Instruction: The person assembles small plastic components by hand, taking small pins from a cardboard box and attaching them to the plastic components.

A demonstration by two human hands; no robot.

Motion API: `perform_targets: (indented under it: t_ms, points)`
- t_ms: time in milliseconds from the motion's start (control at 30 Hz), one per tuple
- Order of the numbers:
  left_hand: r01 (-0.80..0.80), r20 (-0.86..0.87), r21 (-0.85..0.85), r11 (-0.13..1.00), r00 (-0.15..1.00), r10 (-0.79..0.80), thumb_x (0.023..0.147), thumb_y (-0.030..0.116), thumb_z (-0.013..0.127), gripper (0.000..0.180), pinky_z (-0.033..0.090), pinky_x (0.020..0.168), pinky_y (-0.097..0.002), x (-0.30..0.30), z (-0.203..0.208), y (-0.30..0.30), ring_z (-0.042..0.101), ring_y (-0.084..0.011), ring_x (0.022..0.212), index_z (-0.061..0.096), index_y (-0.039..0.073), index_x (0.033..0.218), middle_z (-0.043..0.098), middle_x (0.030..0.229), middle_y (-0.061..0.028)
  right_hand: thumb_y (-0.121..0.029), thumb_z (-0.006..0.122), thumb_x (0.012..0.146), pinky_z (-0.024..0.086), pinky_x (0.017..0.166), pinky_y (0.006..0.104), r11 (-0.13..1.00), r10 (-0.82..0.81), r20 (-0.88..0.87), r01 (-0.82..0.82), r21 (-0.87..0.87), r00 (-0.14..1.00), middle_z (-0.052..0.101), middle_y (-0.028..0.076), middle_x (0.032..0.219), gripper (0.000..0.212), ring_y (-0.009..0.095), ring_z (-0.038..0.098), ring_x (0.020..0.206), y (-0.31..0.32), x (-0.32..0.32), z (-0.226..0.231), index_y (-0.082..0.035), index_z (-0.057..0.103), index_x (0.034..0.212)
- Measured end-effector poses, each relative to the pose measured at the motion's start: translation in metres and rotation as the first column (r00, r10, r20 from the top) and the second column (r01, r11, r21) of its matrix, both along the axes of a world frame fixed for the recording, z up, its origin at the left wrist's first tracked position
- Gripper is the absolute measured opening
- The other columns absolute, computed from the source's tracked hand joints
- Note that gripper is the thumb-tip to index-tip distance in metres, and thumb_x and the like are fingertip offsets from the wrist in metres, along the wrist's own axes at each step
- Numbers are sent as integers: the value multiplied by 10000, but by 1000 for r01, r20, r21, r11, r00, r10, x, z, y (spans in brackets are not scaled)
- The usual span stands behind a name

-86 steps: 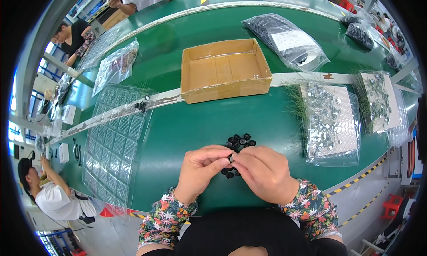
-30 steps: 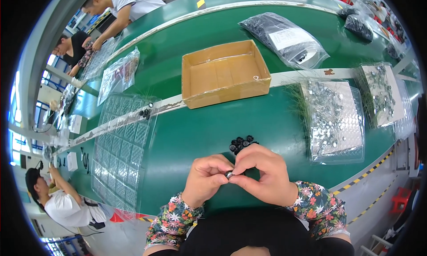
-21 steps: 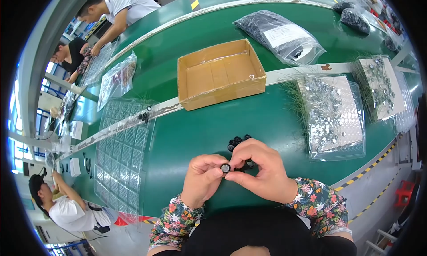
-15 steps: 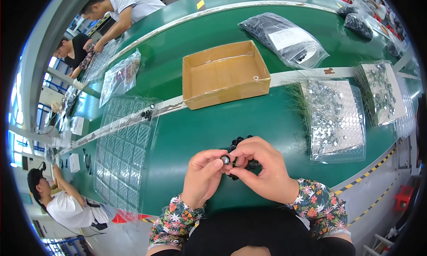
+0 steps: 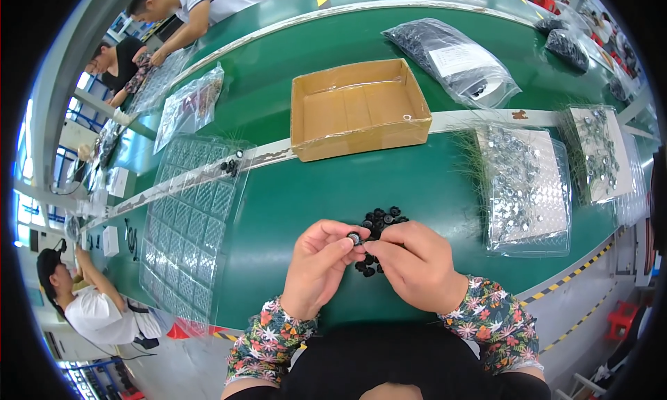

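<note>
My left hand (image 5: 316,261) pinches a small round black part with a shiny grey centre (image 5: 354,238) between thumb and fingertips. Close against that part, my right hand (image 5: 419,267) has its thumb and index finger pressed together; whatever lies between them is too small to make out. A pile of small round black parts (image 5: 379,221) lies on the green table beyond and beneath my hands, partly covered by them.
An open cardboard box (image 5: 358,144) stands ahead. Clear plastic trays (image 5: 184,219) lie at left, a tray with many small shiny discs (image 5: 522,185) at right. A bag of black parts (image 5: 445,56) rests farther back. Co-workers (image 5: 104,310) are at the left.
My right hand's fingers have drawn into a tighter pinch and shifted slightly, showing more of the black pile. My left hand still holds the round part. The view has shifted a little.
</note>
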State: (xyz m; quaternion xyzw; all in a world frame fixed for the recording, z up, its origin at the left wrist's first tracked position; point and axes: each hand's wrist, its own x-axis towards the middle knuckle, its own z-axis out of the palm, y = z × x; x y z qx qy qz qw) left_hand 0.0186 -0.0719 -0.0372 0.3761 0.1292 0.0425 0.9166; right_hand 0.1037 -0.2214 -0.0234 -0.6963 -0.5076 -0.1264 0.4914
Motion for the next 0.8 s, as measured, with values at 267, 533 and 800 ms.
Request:
perform_targets:
  t_ms: [267, 533, 800]
  points:
    - [-12, 23, -14, 1000, 1000, 12, 853, -9, 536, 127, 508, 772, -291, -1, -3, 2, 612, -164, 820, 566, 3, 976, 600, 1028, -134, 10, 638, 639, 474, 538, 320, 1000, -1, 112, 3, -12, 994, 540, 102, 787, 216, 236, 572, 658, 1, -1, -2, 20, 606, 852]
    - [-95, 131, 286, 953, 990, 59, 811, -99, 537, 180, 518, 766, -279, 0, -4, -4, 603, -146, 846, 599, -24, 962, 585, 984, -96, -20, 691, 663, 465, 538, 318, 999, -30, -334, 35, 10, 942, 566, 121, 802, 173, 249, 559, 649, 7, -4, 5, -14, 565, 780]
    - [-144, 154, 471, 871, 985, 79, 799, -120, 538, 188, 517, 758, -253, 1, 1, -11, 607, -156, 864, 612, -45, 955, 558, 993, -87, -16, 670, 656, 452, 504, 309, 998, -69, -305, 68, -11, 950, 571, 92, 741, 154, 229, 557, 598, 7, -1, -3, -17, 552, 755]
